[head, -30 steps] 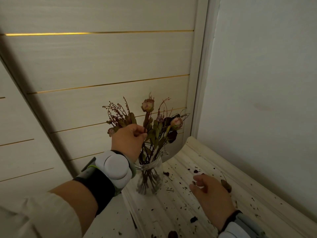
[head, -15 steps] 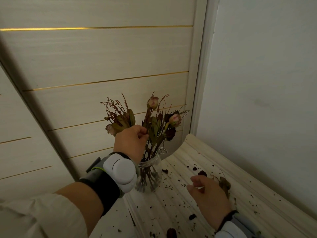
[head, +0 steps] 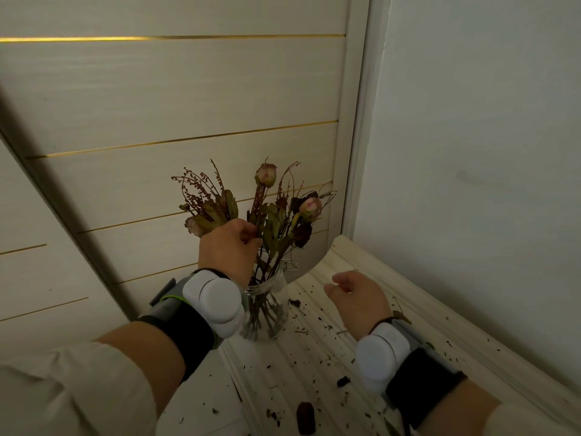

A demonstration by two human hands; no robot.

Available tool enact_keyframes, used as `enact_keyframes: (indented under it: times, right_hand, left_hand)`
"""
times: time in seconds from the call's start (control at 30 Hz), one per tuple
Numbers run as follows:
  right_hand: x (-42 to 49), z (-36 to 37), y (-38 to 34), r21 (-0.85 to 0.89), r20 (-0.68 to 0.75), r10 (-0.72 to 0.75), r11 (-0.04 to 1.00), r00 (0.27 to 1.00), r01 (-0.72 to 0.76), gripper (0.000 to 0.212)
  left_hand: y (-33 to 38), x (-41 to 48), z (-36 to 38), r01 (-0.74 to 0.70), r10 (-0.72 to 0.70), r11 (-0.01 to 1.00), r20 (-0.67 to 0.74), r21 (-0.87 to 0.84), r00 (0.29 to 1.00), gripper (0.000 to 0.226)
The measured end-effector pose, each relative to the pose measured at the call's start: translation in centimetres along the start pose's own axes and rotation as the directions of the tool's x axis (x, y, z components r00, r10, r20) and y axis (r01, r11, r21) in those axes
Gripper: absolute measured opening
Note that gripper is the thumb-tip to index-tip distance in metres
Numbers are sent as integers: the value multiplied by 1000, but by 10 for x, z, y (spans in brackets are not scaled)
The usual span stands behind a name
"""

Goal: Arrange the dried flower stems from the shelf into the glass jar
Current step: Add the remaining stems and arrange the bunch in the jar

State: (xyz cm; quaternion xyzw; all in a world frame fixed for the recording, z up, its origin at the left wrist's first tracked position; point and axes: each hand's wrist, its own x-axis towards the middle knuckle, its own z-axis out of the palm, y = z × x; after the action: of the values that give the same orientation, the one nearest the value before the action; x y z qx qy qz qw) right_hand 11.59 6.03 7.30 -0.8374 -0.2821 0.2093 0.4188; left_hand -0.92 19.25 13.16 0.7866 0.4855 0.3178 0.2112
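Note:
A clear glass jar [head: 267,309] stands near the left end of the pale ribbed shelf [head: 393,297]. Several dried flower stems [head: 276,215] with faded pink rosebuds and brown sprigs rise out of it. My left hand [head: 228,250] is above the jar's mouth, fingers pinched on one stem among the bunch. My right hand [head: 358,300] hovers over the shelf to the right of the jar, fingers curled loosely; I cannot see anything in it. Both wrists wear black bands with white pods.
Dark crumbs and fallen petals [head: 305,413] litter the shelf. A dried leaf [head: 399,314] lies behind my right wrist. A panelled wall with gold strips [head: 188,140] stands close behind the jar, and a plain wall [head: 471,152] bounds the shelf on the right.
My right hand lifted off the shelf and rose toward the jar. My left hand stayed on the stems, and the tall rosebud shifted slightly.

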Motion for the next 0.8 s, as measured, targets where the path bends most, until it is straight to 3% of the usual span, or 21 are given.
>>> enact_keyframes:
  times: [0.13,0.37,0.8]
  right_hand:
    - [-1,-3,-4,17,-3,16,1000,1000,-16,34]
    - [-5,-12,-6,42,-13,26,999,1000,-25,32]
    - [-14,-38,5,42,-61,35,999,998,-33,33]
  left_hand:
    - [1,-4,0,32,-33,999,-22,-32,999,25]
    - [10,-15,-6,-17,10,997,-79,-79,997,7]
    - [44,-61,10,-55,87,974,137,-220,987,5]
